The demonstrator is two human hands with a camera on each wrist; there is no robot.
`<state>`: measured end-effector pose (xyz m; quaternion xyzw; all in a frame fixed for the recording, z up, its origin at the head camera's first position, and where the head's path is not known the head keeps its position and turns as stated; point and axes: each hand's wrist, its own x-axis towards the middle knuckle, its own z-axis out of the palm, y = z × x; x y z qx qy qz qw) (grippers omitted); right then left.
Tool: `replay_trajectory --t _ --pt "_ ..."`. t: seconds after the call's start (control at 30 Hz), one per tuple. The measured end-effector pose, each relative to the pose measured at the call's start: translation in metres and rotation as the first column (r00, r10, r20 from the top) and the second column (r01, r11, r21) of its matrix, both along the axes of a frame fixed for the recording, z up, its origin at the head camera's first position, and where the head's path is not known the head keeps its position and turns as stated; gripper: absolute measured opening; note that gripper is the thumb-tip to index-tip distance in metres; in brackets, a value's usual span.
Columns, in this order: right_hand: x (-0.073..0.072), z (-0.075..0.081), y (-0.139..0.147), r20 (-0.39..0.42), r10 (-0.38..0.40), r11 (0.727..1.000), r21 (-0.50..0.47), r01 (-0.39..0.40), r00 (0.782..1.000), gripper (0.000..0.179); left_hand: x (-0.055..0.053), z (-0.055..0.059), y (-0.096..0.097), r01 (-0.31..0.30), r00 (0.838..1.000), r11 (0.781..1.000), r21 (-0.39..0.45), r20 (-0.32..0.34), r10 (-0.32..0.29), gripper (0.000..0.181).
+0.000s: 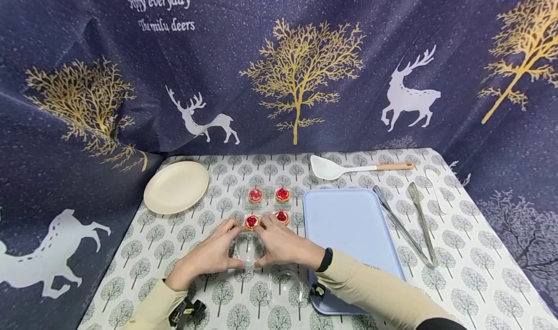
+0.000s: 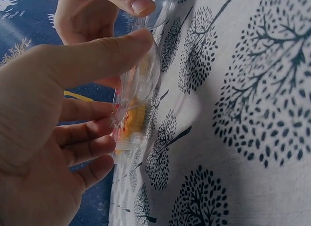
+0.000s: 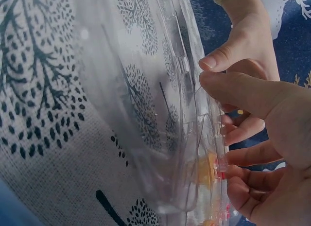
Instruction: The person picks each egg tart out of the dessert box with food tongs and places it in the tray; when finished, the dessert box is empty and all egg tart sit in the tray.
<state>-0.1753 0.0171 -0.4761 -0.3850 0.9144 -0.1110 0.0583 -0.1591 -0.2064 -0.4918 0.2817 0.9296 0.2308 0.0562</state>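
Note:
Small red-topped tarts (image 1: 282,195) sit in a clear plastic box (image 1: 249,245) at the table's middle, two at the back and two nearer the hands. My left hand (image 1: 213,252) holds the box's left side, thumb at the near end and fingertips by a front tart (image 1: 252,222). Opposite it, my right hand (image 1: 281,243) spans the box the same way, its fingers partly hiding the other front tart (image 1: 281,217). Both thumbs touch the clear plastic (image 2: 141,80) in the left wrist view. Another clear plastic part (image 1: 285,289) lies nearer, under the right forearm.
A light blue tray (image 1: 344,223) lies right of the box, partly under the right forearm. A cream plate (image 1: 176,187) is at the back left. Beyond the tray lie a white spatula (image 1: 327,168), metal tongs (image 1: 422,223) and a white spoon (image 1: 432,177).

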Motion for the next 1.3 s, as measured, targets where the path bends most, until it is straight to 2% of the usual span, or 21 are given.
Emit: replay_trajectory --t 0.1,0.3,0.47,0.77,0.97,1.1,1.3 --pt "0.0 0.0 0.0 -0.01 0.011 1.0 0.003 -0.011 1.0 0.086 0.001 0.001 -0.001 0.007 1.0 1.0 0.002 -0.008 -0.007 0.086" --pt "0.001 -0.001 -0.001 -0.027 0.027 0.999 0.02 -0.026 0.999 0.089 0.004 0.003 0.0 -0.012 0.999 1.0 -0.022 0.04 0.013 0.087" --pt "0.001 -0.004 -0.002 -0.056 0.028 0.999 0.032 -0.027 0.998 0.091 0.006 0.004 0.001 -0.018 0.998 0.999 -0.035 0.054 0.02 0.089" --pt "0.003 -0.005 -0.002 -0.121 0.041 0.998 0.047 -0.036 0.992 0.095 0.007 0.004 0.004 -0.014 1.0 0.997 -0.08 -0.002 0.014 0.093" --pt "0.003 -0.004 -0.001 -0.12 0.043 0.998 0.046 -0.038 0.992 0.096 0.008 0.004 0.005 -0.02 0.999 0.996 -0.092 -0.027 0.017 0.094" --pt "0.0 -0.004 0.001 -0.094 0.047 0.999 0.028 -0.045 0.994 0.09 0.007 0.004 0.006 -0.018 0.999 0.993 -0.116 -0.05 0.012 0.097" --pt "-0.007 0.0 0.005 -0.048 0.05 0.998 -0.024 -0.051 0.998 0.069 0.006 0.009 0.003 -0.012 1.0 0.997 -0.078 -0.005 0.011 0.101"
